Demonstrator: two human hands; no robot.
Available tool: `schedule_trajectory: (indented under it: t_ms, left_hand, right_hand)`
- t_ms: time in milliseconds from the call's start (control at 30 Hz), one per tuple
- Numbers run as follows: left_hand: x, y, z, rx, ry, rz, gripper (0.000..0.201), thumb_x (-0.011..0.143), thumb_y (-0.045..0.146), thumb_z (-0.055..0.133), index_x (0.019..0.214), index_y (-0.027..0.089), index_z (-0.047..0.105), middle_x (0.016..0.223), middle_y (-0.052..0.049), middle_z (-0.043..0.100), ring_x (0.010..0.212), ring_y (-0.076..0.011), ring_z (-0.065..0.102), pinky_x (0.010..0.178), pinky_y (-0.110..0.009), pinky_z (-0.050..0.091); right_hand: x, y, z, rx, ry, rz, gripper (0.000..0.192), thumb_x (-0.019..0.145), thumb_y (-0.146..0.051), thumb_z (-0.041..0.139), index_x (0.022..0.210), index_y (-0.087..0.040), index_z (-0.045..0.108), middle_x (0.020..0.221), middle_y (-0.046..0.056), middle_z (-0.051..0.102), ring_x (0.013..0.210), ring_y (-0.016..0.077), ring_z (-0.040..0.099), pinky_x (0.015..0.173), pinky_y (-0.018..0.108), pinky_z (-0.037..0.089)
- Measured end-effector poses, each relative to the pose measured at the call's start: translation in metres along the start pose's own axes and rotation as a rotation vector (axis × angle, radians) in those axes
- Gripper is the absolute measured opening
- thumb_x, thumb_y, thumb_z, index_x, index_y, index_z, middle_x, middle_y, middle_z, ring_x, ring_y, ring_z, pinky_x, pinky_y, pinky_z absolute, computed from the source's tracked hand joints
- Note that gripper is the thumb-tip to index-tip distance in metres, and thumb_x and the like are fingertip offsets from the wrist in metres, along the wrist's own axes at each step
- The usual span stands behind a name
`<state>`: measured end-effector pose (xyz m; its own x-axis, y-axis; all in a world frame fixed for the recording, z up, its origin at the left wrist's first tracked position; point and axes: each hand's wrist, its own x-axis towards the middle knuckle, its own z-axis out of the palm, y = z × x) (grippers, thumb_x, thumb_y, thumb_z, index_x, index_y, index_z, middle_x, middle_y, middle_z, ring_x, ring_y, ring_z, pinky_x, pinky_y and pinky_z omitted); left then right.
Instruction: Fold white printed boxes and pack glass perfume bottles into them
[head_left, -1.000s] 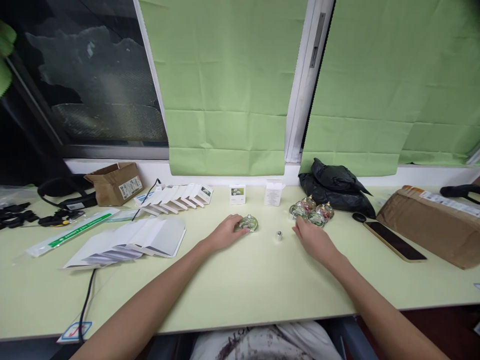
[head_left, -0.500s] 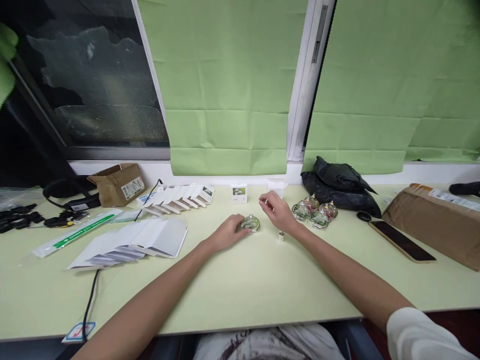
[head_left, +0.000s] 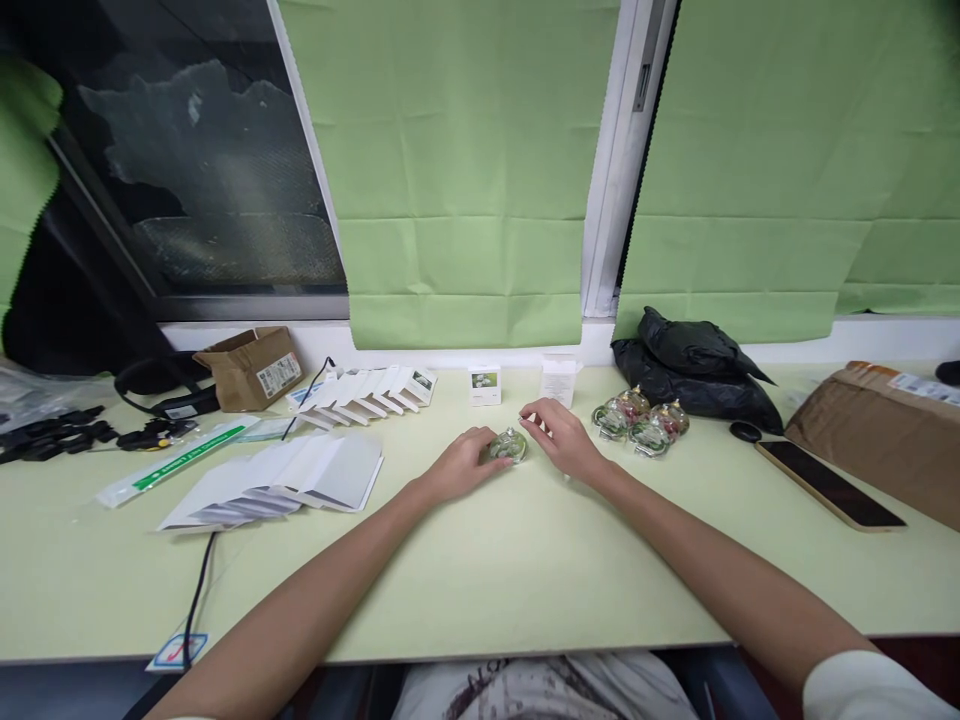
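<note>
While the left hand [head_left: 463,465] curls around a greenish clear glass bottle [head_left: 510,447], its thumb lies along the near side and its fingers bend around the left side, so the grasp is gentle but closed. The bottle sits low over the pale table [head_left: 480,580], near the middle of the view. Just to its right, the right hand [head_left: 564,440] is poised with thumb and forefinger drawn almost together, the other fingers loosely bent. A tiny bright speck shows at those fingertips, but it is too small to make out, and I cannot tell whether they are pinching something.

Farther right, beyond the right hand, stands a cluster of similar bottles [head_left: 641,422], tinted green and pink. Behind the hands are two small white boxes: a picture box [head_left: 485,386] with a green photo on its front, and a plainer box [head_left: 558,380].

Compared with one second earlier, the right hand has left the front of the cluster and come over beside the held bottle; half a second ago it was a little farther from it. The left hand keeps the same hold. A small silvery cylinder [head_left: 566,478], earlier in plain sight on the table, is now almost wholly hidden by the right hand
</note>
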<state>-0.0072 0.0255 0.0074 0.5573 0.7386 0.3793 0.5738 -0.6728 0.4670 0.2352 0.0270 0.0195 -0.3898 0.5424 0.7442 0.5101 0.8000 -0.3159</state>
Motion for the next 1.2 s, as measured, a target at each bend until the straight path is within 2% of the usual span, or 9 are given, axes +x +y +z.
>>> schedule_trajectory:
  t_ms: [267,467,633,1200]
  left_hand:
    - [-0.001,0.002,-0.001,0.02,0.001,0.003,0.034,0.097,0.055,0.059,0.095,0.021,0.058,0.087,-0.002,0.058,0.082,-0.0208,0.053,0.074,-0.033,0.04]
    - [-0.001,0.004,-0.001,-0.014,0.01,-0.032,0.034,0.094,0.054,0.062,0.089,0.021,0.057,0.084,-0.001,0.058,0.079,-0.0197,0.052,0.071,-0.033,0.039]
    - [-0.001,0.009,0.0,-0.062,0.0,-0.056,0.035,0.093,0.055,0.064,0.087,0.021,0.058,0.082,0.0,0.058,0.078,-0.0193,0.053,0.071,-0.032,0.04]
    - [-0.001,0.008,0.001,-0.099,-0.016,-0.068,0.033,0.092,0.054,0.065,0.091,0.021,0.06,0.084,-0.001,0.059,0.078,-0.0192,0.052,0.07,-0.032,0.04]
  right_hand:
    - [0.0,-0.005,0.0,0.014,-0.034,-0.072,0.017,0.108,-0.025,0.046,0.111,-0.025,0.063,0.108,0.009,0.069,0.103,0.0243,0.063,0.089,0.04,0.051]
    - [-0.001,-0.006,0.003,0.046,0.0,-0.017,0.016,0.108,-0.026,0.047,0.112,-0.025,0.062,0.103,0.007,0.068,0.095,0.022,0.063,0.086,0.037,0.051]
    - [-0.003,-0.012,0.005,0.146,-0.028,0.041,0.016,0.108,-0.028,0.047,0.111,-0.025,0.062,0.103,0.006,0.067,0.092,0.0189,0.064,0.084,0.033,0.052]
    - [-0.004,-0.007,0.007,0.198,-0.113,0.054,0.016,0.106,-0.029,0.049,0.112,-0.024,0.064,0.109,0.006,0.071,0.096,0.0195,0.066,0.087,0.034,0.052]
